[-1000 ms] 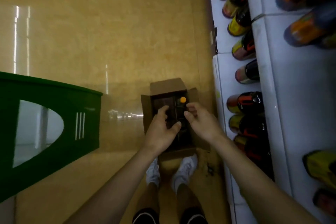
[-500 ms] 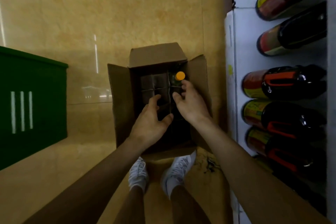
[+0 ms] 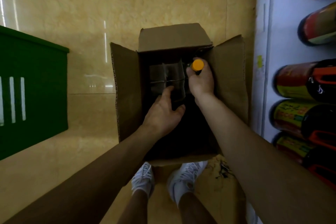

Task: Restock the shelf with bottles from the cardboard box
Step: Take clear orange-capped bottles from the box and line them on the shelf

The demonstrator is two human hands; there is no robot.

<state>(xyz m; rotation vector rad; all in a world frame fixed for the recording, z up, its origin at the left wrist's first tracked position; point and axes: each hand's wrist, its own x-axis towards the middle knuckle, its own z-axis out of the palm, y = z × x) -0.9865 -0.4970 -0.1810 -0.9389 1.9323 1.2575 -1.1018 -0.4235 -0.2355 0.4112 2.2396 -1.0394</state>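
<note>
Well left of the cardboard box [image 3: 127,94] we see a green bin [image 3: 34,85] standing on the glossy tan floor [image 3: 87,12]. The box sits on that floor with its flaps folded outward, and its inside is dark. In the far left part of the box there is a grey cardboard divider [image 3: 168,76] that forms small cells.

Our left hand [image 3: 163,112] reaches into the middle of the box with the fingers loose and spread, gripping nothing. Its fingertips lie at the near edge of the divider, though we cannot tell if they touch it.

Just right of it, at the box's far right corner, our right hand [image 3: 201,82] is curled round the neck of a dark bottle [image 3: 197,72]. The bottle's orange cap [image 3: 197,64] pokes out above the fingers. The bottle stands upright inside the box, close to the right wall.

Just beyond the near wall of the box are our white shoes [image 3: 185,176].

Right of the box runs the white shelf [image 3: 283,38]. On it, stocked bottles [image 3: 294,82] with red and yellow labels lie in a row.
</note>
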